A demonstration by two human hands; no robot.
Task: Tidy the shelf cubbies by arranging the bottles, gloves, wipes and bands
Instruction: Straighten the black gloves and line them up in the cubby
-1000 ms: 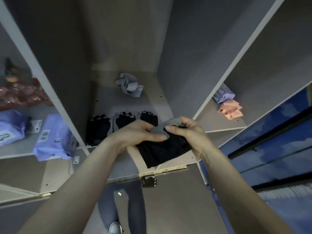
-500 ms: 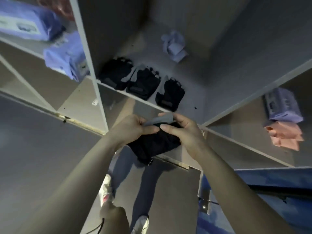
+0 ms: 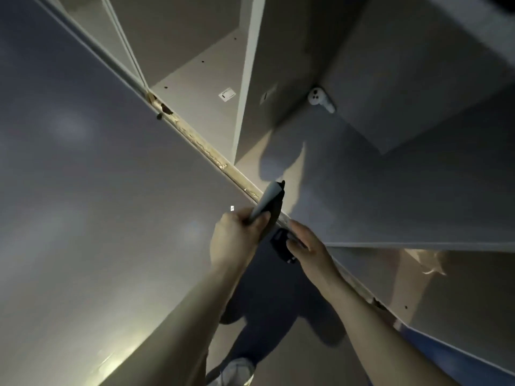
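Since half a second ago the view has swung down and away from the middle cubby: the three black gloves laid along its front edge, the crumpled lilac cloth behind them and the wipe packs to the left are all out of frame. What shows now is the lower part of the shelf unit [image 3: 245, 79], its chipped front edge running diagonally, and a small white device [image 3: 320, 99] in a back corner. This suggests the glove in hand is being carried to a lower cubby, so placement is not yet done.

The black glove [image 3: 274, 207] has changed from a broad, spread shape held between both hands to a narrow, edge-on fold, with its grey panel turned toward the camera. It sits just over the chipped front edge of the shelf.

The left hand [image 3: 237, 238] grips the glove's lower part, thumb curled over the grey panel. The right hand [image 3: 303, 246] appears to pinch the dark strap end hanging below, though motion blur makes that contact uncertain.
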